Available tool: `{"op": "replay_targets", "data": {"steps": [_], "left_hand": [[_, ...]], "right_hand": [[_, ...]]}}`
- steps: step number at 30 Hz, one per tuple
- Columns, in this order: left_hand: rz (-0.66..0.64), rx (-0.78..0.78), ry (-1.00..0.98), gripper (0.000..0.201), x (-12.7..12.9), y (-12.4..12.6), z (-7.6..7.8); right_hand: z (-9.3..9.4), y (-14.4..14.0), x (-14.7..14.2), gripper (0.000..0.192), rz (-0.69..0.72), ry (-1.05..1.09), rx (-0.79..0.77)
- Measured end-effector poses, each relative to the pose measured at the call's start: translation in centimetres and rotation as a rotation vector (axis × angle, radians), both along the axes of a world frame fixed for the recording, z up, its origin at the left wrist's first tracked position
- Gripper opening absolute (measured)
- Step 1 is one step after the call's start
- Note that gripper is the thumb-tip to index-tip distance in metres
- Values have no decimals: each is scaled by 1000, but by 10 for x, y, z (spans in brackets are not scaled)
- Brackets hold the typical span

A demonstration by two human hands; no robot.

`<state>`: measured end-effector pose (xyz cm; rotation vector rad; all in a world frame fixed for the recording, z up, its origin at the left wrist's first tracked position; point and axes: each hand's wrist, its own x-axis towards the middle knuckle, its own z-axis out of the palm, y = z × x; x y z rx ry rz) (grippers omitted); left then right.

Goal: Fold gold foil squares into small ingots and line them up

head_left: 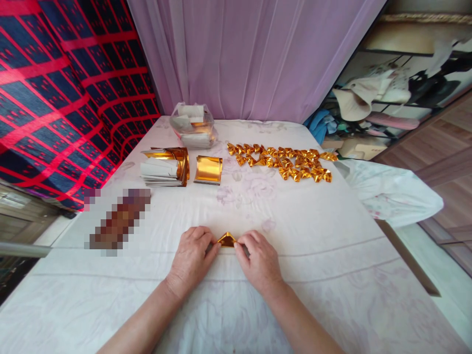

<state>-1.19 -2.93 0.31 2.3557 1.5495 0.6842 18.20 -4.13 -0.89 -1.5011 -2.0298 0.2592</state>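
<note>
A small sheet of gold foil paper [227,240], partly folded to a peak, lies on the cloth-covered table between my hands. My left hand [195,250] pinches its left corner between thumb and fingers. At the opposite corner, my right hand [258,255] grips the foil the same way. Beyond the hands is a small stack of flat gold foil sheets [208,170]. Left of it stands a thicker stack of foil paper [162,169], with grey-white backs showing. Rows of folded gold foil pieces [287,160] lie at the far right of the table.
A clear plastic bag [191,129] with more foil paper sits at the back. A blurred-out item [120,221] lies on the left. Purple curtain [236,59] hangs behind the table, a red-and-navy checked cloth [73,88] on the left. Shelves with hats [354,101] stand on the right.
</note>
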Motion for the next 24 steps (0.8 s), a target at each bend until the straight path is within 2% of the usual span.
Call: {"op": "replay_targets", "data": {"steps": [16, 24], "left_hand": [[67, 27, -12, 17, 6, 0, 0], [70, 42, -16, 14, 6, -1, -4]], "right_hand": [[-2, 1, -5, 18, -64, -22, 23], [-2, 1, -5, 16, -79, -47, 15]]}}
